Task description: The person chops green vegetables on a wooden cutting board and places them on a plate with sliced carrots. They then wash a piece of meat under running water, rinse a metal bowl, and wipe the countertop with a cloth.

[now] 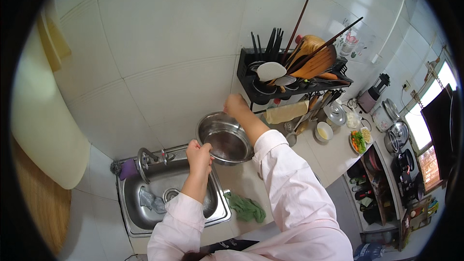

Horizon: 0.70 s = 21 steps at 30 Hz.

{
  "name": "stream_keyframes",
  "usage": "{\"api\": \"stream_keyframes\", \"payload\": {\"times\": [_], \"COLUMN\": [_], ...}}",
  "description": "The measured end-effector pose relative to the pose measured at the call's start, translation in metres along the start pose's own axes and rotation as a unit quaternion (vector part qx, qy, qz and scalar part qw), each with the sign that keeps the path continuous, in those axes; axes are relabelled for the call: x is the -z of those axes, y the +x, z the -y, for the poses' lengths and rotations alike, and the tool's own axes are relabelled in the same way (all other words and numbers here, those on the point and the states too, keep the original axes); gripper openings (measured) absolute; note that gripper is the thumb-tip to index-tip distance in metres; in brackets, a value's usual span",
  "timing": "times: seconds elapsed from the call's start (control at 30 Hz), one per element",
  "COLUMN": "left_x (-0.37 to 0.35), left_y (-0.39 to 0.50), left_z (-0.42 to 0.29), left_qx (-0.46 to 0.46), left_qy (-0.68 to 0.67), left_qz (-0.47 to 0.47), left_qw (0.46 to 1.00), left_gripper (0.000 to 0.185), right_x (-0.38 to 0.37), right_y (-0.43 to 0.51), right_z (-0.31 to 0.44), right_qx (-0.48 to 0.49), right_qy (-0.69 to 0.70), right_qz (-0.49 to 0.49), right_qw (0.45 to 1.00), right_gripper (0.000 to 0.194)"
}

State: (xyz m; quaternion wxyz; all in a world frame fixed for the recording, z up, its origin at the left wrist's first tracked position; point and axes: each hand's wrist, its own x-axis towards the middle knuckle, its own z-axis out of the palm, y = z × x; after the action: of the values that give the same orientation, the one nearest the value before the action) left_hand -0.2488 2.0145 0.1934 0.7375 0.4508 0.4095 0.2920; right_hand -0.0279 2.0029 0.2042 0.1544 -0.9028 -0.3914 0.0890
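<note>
A round stainless steel basin (232, 146) is held over the counter, just right of the sink. My left hand (199, 157) grips its near left rim, thumb on top. At the far rim my right hand (237, 106) is closed, its fingers mostly hidden behind the wrist. The basin's inside faces me, and its bottom looks brownish and shiny; whether liquid lies in it is unclear. Left of it is the steel sink (227, 208) with a grey cloth (151, 200) near its drain. A crumpled green cloth (246, 206) lies on the counter beside the sink.
A curved faucet (143, 168) rises at the sink's back, near a purple sponge (127, 169) and a steel scrubber (115, 168). Above the counter hangs a black utensil rack (250, 79). Farther right stand a white bowl (323, 131), a vegetable plate (358, 141) and a blender (373, 94).
</note>
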Motion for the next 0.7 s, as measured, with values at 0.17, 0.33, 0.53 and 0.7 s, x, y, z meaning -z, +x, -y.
{"api": "stream_keyframes", "payload": {"times": [0.17, 0.33, 0.53, 0.7], "left_x": [0.001, 0.008, 0.084, 0.209], "left_y": [0.001, -0.014, -0.063, -0.120], "left_z": [0.003, -0.008, 0.004, 0.029], "left_qx": [-0.017, 0.005, 0.004, -0.020], "left_qy": [-0.019, -0.004, -0.036, -0.098], "left_qz": [-0.001, 0.001, 0.019, -0.035], "left_qw": [1.000, 1.000, 0.999, 0.994], "left_gripper": [0.028, 0.027, 0.016, 0.033], "right_x": [-0.017, -0.025, -0.003, -0.029], "right_y": [0.011, 0.005, -0.065, -0.154], "right_z": [-0.013, -0.017, 0.032, 0.097], "right_qx": [-0.007, -0.028, 0.237, 0.271], "right_qy": [0.067, 0.129, 0.095, 0.291], "right_qz": [0.013, -0.032, -0.181, -0.044], "right_qw": [0.998, 0.991, 0.950, 0.916], "right_gripper": [0.012, 0.007, 0.025, 0.020]}}
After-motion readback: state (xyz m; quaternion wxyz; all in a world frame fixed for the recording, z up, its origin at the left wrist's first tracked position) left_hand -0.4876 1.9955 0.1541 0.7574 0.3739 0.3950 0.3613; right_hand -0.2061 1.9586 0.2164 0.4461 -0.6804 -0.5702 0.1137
